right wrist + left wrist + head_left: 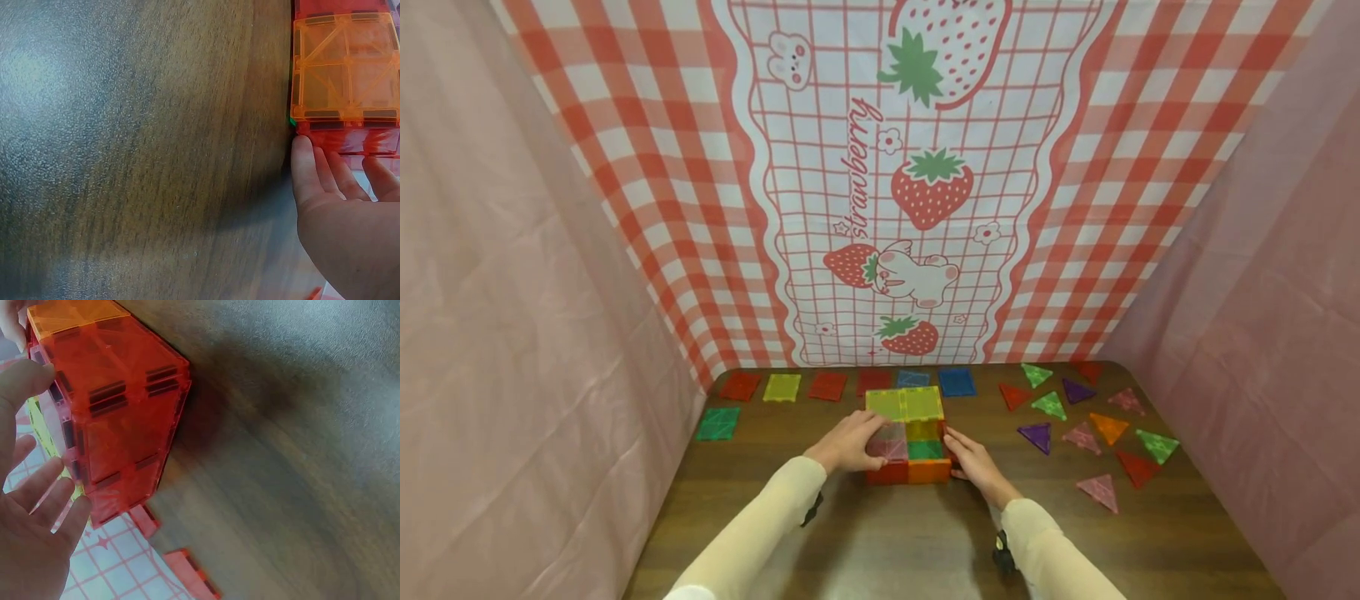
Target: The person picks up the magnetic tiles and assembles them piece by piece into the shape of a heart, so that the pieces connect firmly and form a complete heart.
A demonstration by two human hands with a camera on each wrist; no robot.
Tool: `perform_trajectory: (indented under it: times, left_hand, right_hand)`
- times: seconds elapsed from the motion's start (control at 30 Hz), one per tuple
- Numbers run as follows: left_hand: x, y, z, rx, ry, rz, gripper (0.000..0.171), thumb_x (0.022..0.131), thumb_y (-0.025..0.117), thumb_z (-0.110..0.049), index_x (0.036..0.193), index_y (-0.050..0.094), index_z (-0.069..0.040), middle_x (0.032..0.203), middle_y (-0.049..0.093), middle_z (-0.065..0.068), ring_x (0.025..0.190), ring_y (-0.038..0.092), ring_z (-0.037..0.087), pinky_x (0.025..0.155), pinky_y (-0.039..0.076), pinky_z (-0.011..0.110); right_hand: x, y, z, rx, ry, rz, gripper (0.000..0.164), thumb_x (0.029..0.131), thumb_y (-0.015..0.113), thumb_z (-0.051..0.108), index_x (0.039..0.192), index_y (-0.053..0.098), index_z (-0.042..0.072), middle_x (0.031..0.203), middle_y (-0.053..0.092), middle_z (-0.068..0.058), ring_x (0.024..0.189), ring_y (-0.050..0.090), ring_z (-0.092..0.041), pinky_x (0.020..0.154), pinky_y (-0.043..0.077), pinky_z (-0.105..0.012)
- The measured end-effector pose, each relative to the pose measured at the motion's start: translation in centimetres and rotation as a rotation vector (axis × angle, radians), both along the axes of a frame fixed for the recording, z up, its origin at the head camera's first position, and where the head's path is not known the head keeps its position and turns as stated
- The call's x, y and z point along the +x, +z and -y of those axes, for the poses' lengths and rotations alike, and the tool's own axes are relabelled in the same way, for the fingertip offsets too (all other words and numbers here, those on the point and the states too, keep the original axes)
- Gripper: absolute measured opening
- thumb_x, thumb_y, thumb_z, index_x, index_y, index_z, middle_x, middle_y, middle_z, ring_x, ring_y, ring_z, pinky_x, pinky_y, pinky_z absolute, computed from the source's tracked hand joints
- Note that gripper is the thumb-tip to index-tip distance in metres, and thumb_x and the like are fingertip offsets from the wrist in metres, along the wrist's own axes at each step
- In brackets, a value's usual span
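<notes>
A low box of see-through magnetic tiles (928, 472) stands mid-table, with red and orange walls. Yellow tiles (904, 404) cover its back part. Over the front left lies a pink square tile (891, 442); the front right is uncovered, showing green (925, 450) inside. My left hand (847, 442) lies at the pink tile, fingers spread and fairly straight. In the left wrist view its thumb touches the top edge above the red wall (125, 444). My right hand (976, 464) rests extended fingers against the box's right side, beside the orange front tile (344, 69).
Behind and left of the box lie square tiles: red (741, 386), yellow (782, 387), blue (957, 382) and green (718, 423) among them. Several triangle tiles (1108, 428) are scattered on the right. A checked strawberry cloth (932, 192) hangs at the table's back edge.
</notes>
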State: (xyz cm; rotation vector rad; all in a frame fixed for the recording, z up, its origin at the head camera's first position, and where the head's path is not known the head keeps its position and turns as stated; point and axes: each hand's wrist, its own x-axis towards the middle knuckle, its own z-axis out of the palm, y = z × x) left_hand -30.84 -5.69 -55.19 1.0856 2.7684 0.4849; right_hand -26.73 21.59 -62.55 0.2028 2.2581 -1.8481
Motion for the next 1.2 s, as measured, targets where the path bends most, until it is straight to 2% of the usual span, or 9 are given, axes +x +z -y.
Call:
perform_trajectory:
  times: [0.1,0.17,0.33,0.5,0.63,0.77,0.87,1.07,1.2]
  left_hand:
    - [0.2,-0.3,0.3,0.032,0.03,0.027,0.061,0.09,0.075,-0.039,0.143,0.055,-0.015,0.142,0.053,0.011,0.131,0.049,0.032,0.111,0.042,0.05]
    - [0.6,-0.7,0.6,0.092,0.078,0.083,0.063,0.092,0.072,-0.04,0.146,0.052,-0.013,0.15,0.045,0.016,0.138,0.043,0.036,0.111,0.042,0.054]
    - [1.5,-2.8,0.9,0.332,0.292,0.278,0.074,0.099,0.061,-0.036,0.157,0.03,-0.001,0.16,0.027,0.03,0.145,0.033,0.048,0.114,0.034,0.063]
    - [2.3,-4.7,1.0,0.507,0.442,0.375,0.069,0.105,0.051,-0.033,0.157,0.026,0.006,0.154,0.039,0.033,0.142,0.039,0.048,0.114,0.033,0.063]
    - [3.1,-5.0,1.2,0.579,0.469,0.344,0.063,0.108,0.043,-0.034,0.154,0.031,0.006,0.146,0.048,0.033,0.135,0.047,0.048,0.11,0.039,0.062]
    - [4.2,-4.9,1.9,0.6,0.515,0.298,0.063,0.108,0.042,-0.033,0.153,0.031,0.009,0.145,0.046,0.037,0.135,0.046,0.052,0.11,0.037,0.064]
    - [5.0,-4.9,2.6,0.601,0.576,0.315,0.064,0.108,0.043,-0.032,0.155,0.028,0.009,0.15,0.041,0.037,0.139,0.039,0.053,0.113,0.032,0.065]
    - [5.3,-5.2,3.3,0.553,0.615,0.292,0.062,0.109,0.04,-0.032,0.156,0.026,0.006,0.151,0.041,0.034,0.14,0.04,0.052,0.113,0.032,0.066]
    - [5.3,-5.6,3.4,0.536,0.607,0.266,0.061,0.11,0.038,-0.032,0.156,0.026,0.006,0.149,0.044,0.035,0.138,0.043,0.051,0.112,0.034,0.065]
  right_hand:
    - [0.1,0.1,0.0,0.002,0.003,-0.001,0.062,0.107,0.047,0.039,0.157,0.035,0.003,0.154,0.041,-0.03,0.136,0.05,-0.045,0.095,0.056,-0.05]
    - [0.3,0.5,0.0,0.002,0.006,-0.001,0.062,0.108,0.047,0.038,0.157,0.035,0.002,0.153,0.041,-0.031,0.135,0.05,-0.045,0.095,0.056,-0.052]
    - [0.3,0.5,0.2,0.01,0.009,-0.002,0.058,0.109,0.045,0.032,0.156,0.035,0.001,0.153,0.041,-0.031,0.134,0.05,-0.046,0.095,0.055,-0.053]
    - [0.2,0.2,1.0,0.01,0.01,-0.013,0.058,0.108,0.048,0.033,0.156,0.037,0.002,0.153,0.042,-0.03,0.132,0.053,-0.044,0.095,0.056,-0.05]
    - [0.0,0.2,2.0,0.018,0.014,-0.036,0.058,0.108,0.049,0.035,0.155,0.038,0.002,0.15,0.046,-0.03,0.13,0.055,-0.043,0.095,0.056,-0.048]
    - [-0.2,0.0,3.2,0.038,0.022,-0.051,0.057,0.108,0.048,0.036,0.154,0.041,0.003,0.147,0.05,-0.03,0.127,0.058,-0.041,0.094,0.057,-0.047]
    - [-0.1,0.0,4.2,0.054,0.036,-0.056,0.056,0.107,0.049,0.037,0.154,0.043,0.005,0.146,0.051,-0.028,0.126,0.06,-0.039,0.093,0.057,-0.045]
    - [-0.1,-0.1,5.1,0.099,0.061,-0.077,0.056,0.107,0.05,0.038,0.152,0.046,0.005,0.142,0.056,-0.027,0.119,0.064,-0.036,0.088,0.059,-0.044]
    - [-1.0,0.4,4.2,0.241,0.073,-0.105,0.052,0.107,0.049,0.04,0.145,0.054,0.006,0.132,0.063,-0.021,0.112,0.065,-0.033,0.086,0.058,-0.046]
